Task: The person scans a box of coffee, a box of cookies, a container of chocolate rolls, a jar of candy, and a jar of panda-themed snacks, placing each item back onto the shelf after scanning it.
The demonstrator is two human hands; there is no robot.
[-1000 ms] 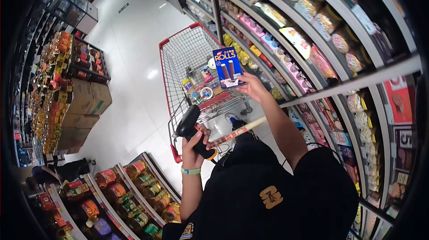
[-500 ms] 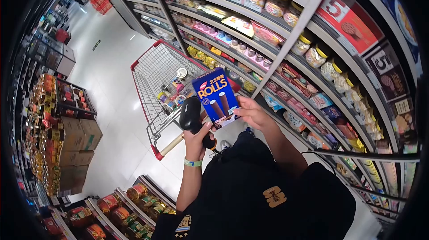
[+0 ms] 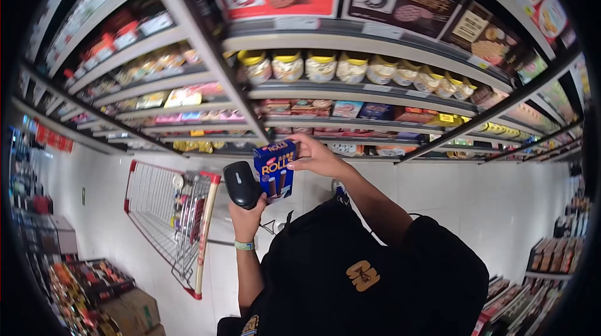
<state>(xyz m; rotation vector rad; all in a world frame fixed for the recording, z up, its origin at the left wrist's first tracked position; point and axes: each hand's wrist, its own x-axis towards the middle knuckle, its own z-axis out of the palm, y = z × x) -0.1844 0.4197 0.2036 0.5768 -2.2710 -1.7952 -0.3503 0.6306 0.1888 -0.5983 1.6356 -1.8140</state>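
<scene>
My left hand (image 3: 248,216) is wrapped round a black handheld barcode scanner (image 3: 241,184), its rounded head pointing up and away from me. Just right of the scanner is a blue box of chocolate rolls (image 3: 275,170), tilted so that its front and top flap side show. The fingers of my right hand (image 3: 313,157) grip this box at its upper right edge. The box's lower left corner meets the fingers of my left hand. A patterned band (image 3: 245,245) circles my left wrist.
A shopping cart (image 3: 201,236) with some goods in it stands to my left. Ahead run long shelves (image 3: 350,95) stocked with yellow-lidded jars (image 3: 321,67) and packets. Cardboard boxes (image 3: 128,311) are at lower left, another display (image 3: 554,258) at right.
My view has turned right, so the shelves now lie straight ahead and the cart has shifted left. My right hand has moved to the box's upper edge; both hands keep their hold.
</scene>
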